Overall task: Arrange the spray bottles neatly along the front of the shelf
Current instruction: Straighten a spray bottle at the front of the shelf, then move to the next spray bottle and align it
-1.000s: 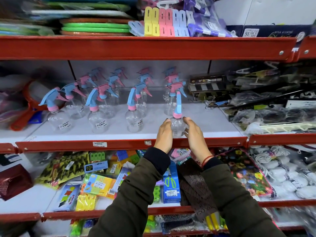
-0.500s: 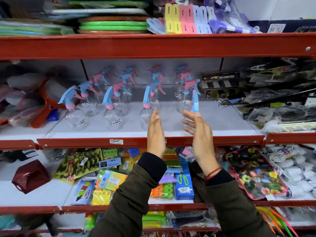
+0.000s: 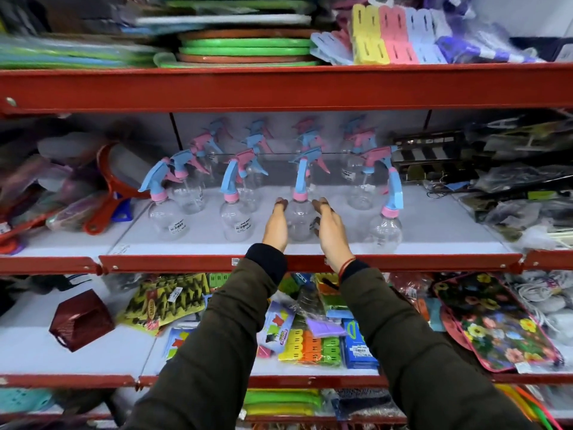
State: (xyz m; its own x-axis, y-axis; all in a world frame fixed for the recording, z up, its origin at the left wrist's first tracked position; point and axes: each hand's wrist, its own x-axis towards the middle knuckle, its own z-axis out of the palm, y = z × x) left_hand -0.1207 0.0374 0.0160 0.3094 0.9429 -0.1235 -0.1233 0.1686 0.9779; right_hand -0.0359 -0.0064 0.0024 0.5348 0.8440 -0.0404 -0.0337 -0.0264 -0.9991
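Clear spray bottles with blue and pink trigger heads stand on the white shelf with a red front edge (image 3: 403,262). The front row holds bottles at the left (image 3: 164,218), left of centre (image 3: 235,223), centre (image 3: 299,220) and right (image 3: 386,229). Several more bottles (image 3: 361,187) stand in rows behind them. My left hand (image 3: 276,226) presses the left side of the centre bottle. My right hand (image 3: 330,232) cups its right side, fingers curled. Both arms wear dark olive sleeves.
A red-framed item (image 3: 111,187) leans at the shelf's left end. Black wrapped packets (image 3: 511,181) crowd the right end. The shelf above carries green plates (image 3: 245,46) and pastel clips (image 3: 387,35). The shelf below holds coloured packets (image 3: 304,342) and a floral pouch (image 3: 493,321).
Both hands let go of the right front bottle, lifted open, then moved left and closed around the centre front bottle. The view has shifted left.
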